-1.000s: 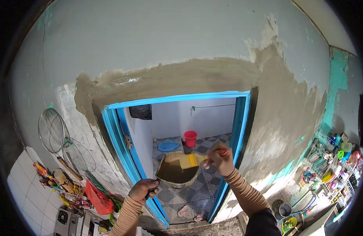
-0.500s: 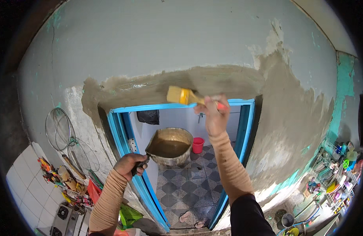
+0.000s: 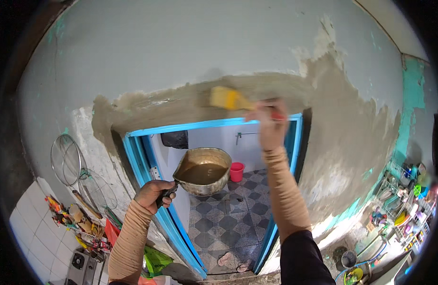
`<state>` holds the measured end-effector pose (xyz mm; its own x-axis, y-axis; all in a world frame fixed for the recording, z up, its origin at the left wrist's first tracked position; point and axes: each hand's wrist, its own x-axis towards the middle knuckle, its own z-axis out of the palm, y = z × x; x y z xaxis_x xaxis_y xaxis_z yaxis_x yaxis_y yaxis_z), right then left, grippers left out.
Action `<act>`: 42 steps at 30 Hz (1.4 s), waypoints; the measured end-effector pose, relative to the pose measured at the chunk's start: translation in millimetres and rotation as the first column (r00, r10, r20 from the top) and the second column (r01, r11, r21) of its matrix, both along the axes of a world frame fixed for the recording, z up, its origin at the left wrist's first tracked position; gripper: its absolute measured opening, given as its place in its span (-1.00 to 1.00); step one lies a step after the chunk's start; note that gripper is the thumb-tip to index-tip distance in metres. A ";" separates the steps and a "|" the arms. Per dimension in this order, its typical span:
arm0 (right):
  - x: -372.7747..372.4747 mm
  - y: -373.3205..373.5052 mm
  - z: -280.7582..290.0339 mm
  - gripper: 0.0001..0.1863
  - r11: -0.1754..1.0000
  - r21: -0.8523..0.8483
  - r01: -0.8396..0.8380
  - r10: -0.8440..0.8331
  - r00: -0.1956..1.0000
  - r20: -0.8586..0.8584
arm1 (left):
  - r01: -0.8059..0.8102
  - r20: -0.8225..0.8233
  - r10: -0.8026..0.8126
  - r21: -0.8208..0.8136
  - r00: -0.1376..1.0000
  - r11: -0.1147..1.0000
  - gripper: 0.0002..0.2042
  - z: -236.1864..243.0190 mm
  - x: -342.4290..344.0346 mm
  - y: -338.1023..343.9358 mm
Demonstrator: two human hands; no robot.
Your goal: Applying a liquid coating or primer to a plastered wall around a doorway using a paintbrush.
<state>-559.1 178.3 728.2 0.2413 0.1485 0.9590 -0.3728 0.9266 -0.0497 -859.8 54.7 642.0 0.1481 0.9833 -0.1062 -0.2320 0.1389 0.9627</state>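
My left hand [image 3: 155,194] grips the black handle of a dented metal pot [image 3: 200,189] that holds grey-brown slurry, held up in front of the open doorway. My right hand [image 3: 271,121] is closed round a red-tipped paintbrush [image 3: 224,98]. Its yellowish bristles are over the grey plaster band [image 3: 157,103] above the blue door frame [image 3: 190,124], blurred by motion; I cannot tell whether they touch it.
Wire strainers [image 3: 67,159] hang on the left wall above hung utensils [image 3: 81,223] and a stove [image 3: 79,266]. Dish racks [image 3: 402,204] crowd the right side. Inside the doorway are a pink bucket [image 3: 236,172] and slippers [image 3: 225,259].
The brush has come out of the pot and risen to the plaster above the door. The pot and my left hand have also moved upward.
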 end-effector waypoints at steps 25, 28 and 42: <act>84.9 25.0 -33.3 -0.83 0.987 -0.114 0.112 -0.124 0.986 -0.111 | -0.128 -0.028 0.129 0.009 0.991 0.992 -0.84 -49.1 -29.3 -29.2; 15.7 10.8 -22.3 -0.87 0.994 0.031 0.101 -0.103 0.990 0.100 | -0.147 -0.047 0.146 -0.002 0.988 0.989 -0.84 -63.1 -35.1 -27.3; 86.9 5.6 -24.1 -0.91 0.972 -0.109 0.209 -0.210 0.978 -0.001 | -0.146 -0.007 0.146 -0.067 0.989 0.987 -0.80 -86.1 -26.7 -43.1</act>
